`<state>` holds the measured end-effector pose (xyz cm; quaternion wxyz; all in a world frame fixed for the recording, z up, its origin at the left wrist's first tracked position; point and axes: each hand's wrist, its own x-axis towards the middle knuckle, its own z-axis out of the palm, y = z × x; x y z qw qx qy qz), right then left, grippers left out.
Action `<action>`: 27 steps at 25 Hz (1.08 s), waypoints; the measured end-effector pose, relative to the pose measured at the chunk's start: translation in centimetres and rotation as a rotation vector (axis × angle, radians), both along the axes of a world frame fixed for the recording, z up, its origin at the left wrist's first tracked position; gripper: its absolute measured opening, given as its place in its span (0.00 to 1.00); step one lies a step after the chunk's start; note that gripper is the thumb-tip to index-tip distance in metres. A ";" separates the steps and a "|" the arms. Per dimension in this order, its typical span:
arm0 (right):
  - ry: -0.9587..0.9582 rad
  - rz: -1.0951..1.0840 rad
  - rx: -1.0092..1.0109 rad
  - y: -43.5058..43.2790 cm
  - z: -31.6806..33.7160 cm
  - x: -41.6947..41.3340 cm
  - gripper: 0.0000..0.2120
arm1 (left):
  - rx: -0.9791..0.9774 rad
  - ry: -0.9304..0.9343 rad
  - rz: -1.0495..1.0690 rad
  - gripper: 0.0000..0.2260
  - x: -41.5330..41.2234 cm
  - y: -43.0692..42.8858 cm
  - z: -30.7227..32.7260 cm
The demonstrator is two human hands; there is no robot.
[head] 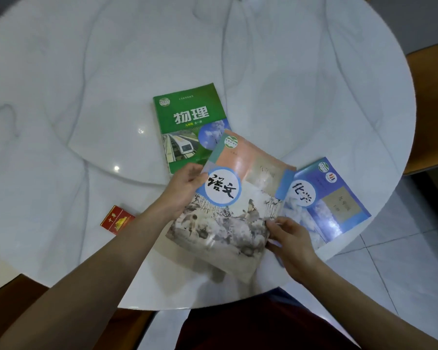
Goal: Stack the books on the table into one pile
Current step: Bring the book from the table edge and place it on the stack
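Three books are on the round white marble table (86, 72). A green book (185, 122) lies flat near the middle. A blue book (331, 200) lies flat at the right, close to the table's edge. Between them is a pale book with a snowy ink painting (233, 205), tilted and raised, overlapping a corner of the green book and the left part of the blue one. My left hand (185, 188) grips its left edge. My right hand (288, 241) grips its lower right corner.
A small red box (116, 219) lies on the table left of my left forearm. A raised round turntable (99, 109) takes up the table's middle. Wooden chairs stand at the right (430, 109) and the lower left (10, 299). The table's edge runs close below the books.
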<state>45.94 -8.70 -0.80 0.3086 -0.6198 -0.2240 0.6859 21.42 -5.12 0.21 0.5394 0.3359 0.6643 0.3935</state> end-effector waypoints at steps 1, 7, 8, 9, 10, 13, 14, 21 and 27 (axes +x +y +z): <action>-0.010 0.015 0.046 1.3 0.5 -0.3 0.09 | 0.009 0.005 0.051 0.04 -0.3 0.2 0.2; -0.097 0.207 0.215 9.8 4.0 -3.7 0.06 | 0.042 0.032 0.316 0.04 -2.8 2.5 1.6; -0.103 0.236 0.227 11.2 4.5 -4.5 0.06 | 0.045 0.033 0.353 0.05 -3.4 3.0 1.8; -0.108 0.265 0.237 12.4 4.9 -5.2 0.06 | 0.049 0.039 0.385 0.05 -3.9 3.6 1.9; -0.108 0.300 0.244 13.8 5.2 -6.1 0.05 | 0.054 0.049 0.418 0.06 -4.5 4.1 2.0; -0.136 0.394 0.260 17.3 5.5 -8.2 0.04 | 0.034 0.094 0.496 0.11 -5.7 5.9 1.8; -0.150 0.414 0.263 18.5 5.4 -8.9 0.05 | 0.021 0.108 0.522 0.11 -6.1 6.5 1.7; -0.243 0.493 0.272 24.8 3.4 -13.6 0.06 | -0.021 0.218 0.604 0.12 -8.9 10.8 0.3; -0.389 0.531 0.320 27.5 0.9 -15.3 0.11 | -0.042 0.329 0.583 0.11 -9.9 12.5 -1.2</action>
